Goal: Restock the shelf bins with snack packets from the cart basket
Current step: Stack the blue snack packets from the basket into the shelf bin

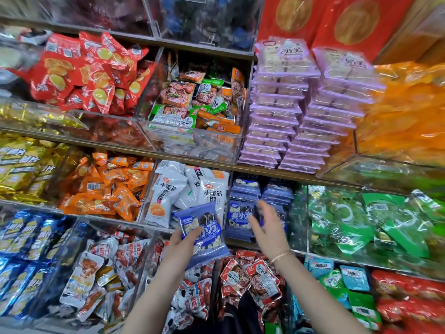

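blue snack packet (202, 231) upright in left hand (183, 239), right hand (267, 225) spread

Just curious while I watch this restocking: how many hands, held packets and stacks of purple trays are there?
Hands: 2, the left hand and the right hand.
Held packets: 1, a blue packet in the left hand's fingers.
Purple tray stacks: 2, the left stack and the right stack.
Total: 5.

Tiered shelf (265, 170) carries clear bins (192, 141) heaped with snack packets (96, 68).
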A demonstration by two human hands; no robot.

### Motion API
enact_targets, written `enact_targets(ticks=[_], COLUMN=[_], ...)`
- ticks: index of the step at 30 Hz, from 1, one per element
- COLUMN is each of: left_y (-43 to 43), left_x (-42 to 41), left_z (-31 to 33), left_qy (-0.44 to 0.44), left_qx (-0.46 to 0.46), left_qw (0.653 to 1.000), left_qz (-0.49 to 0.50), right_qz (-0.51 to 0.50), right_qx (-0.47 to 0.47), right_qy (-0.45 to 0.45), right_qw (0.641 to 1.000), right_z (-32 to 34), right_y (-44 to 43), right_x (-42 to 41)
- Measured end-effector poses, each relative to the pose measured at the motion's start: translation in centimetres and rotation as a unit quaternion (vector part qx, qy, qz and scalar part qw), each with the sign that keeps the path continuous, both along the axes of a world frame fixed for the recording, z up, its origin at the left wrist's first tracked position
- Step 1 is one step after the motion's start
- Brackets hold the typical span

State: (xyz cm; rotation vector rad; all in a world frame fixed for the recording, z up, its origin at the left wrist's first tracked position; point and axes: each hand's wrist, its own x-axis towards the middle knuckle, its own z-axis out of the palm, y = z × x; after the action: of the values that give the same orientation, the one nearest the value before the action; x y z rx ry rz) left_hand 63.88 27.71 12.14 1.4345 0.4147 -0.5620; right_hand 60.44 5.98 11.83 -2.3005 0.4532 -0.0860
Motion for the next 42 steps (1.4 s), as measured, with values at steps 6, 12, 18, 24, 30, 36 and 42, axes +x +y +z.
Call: enact_targets(ticks=[6, 12, 18, 24, 30, 36, 42], left_y=[-3.4, -2.3, -0.7, -0.9, -0.9, -0.7, 0.4], left_x=[-0.9, 1.1, 3.6, 4.0, 4.1, 3.7, 1.8], left_z=[1.2, 1.1, -3.3, -4.6, -4.7, -4.0, -2.4], left_qy=[-0.086, -0.426, -0.521, -0.513, -0.517, -0.51, -0.507], left_qx=[0.056, 0.257, 0.435, 0.468, 0.482, 0.462, 0.376], left_qw=[0.984, 0.844, 0.707, 0.697, 0.68, 0.697, 0.749], left_qz=[-0.145, -0.199, -0.197, -0.181, -0.195, -0.201, -0.202], right_qz=[-0.008, -0.171, -0.223, -0.175, -0.008, -0.011, -0.014], right_qx=[0.306, 0.457, 0.434, 0.337, -0.138, -0.104, 0.007], right_qy=[0.05, 0.048, 0.072, 0.123, 0.205, 0.221, 0.143], right_qw=[0.951, 0.872, 0.87, 0.917, 0.969, 0.97, 0.99], right_z=[1.1, -0.9, -2.6, -4.1, -5.4, -4.9, -3.0], right_y=[5.0, 2.8, -1.0, -0.5, 0.3, -0.5, -0.1], right_x=[-4.1, -5.7, -4.3, 0.6, 2.1, 1.5, -5.6])
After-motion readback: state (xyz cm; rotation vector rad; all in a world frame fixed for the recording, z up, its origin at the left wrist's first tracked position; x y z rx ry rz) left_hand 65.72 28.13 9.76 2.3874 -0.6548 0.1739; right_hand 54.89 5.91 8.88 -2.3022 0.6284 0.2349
